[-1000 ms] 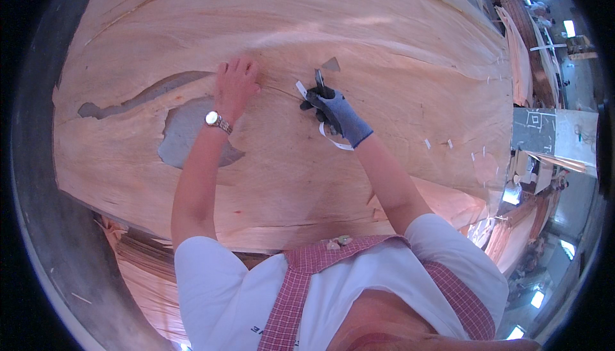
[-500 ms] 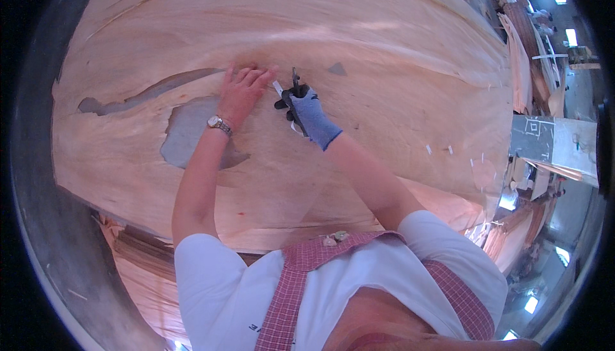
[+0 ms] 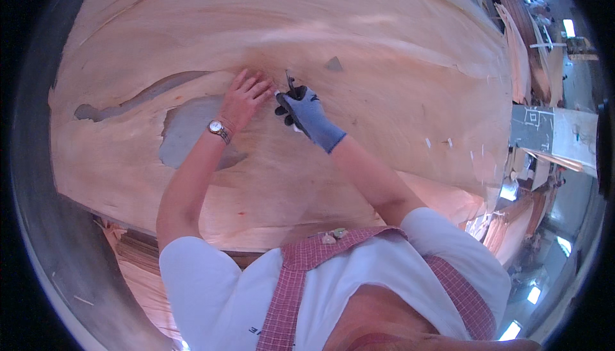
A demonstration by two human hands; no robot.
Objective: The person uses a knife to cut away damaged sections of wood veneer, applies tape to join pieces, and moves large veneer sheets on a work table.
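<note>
A large pale wood veneer sheet (image 3: 384, 126) spreads before me. My left hand (image 3: 245, 98), bare and with a watch at the wrist, lies on it with fingers stretched out, near the right end of a long split (image 3: 147, 91). My right hand (image 3: 301, 108) wears a blue glove with dark fingertips. It is closed on a dark slim hand tool (image 3: 291, 82) whose tip points away from me; its exact kind is hard to make out. A bit of white strip (image 3: 296, 128) shows under the glove. Below my left hand is a wide ragged hole (image 3: 189, 134) showing grey underneath.
A small grey triangular gap (image 3: 334, 64) sits beyond my right hand. Short white tape pieces (image 3: 428, 142) stick to the veneer on the right. Stacked veneer (image 3: 516, 50) and a grey-white surface (image 3: 570, 133) stand farther right. A dark grey edge (image 3: 38, 158) curves along the left.
My hands have barely shifted; the left elbow has moved outward to the left. The white strip that stuck up between the hands now shows less.
</note>
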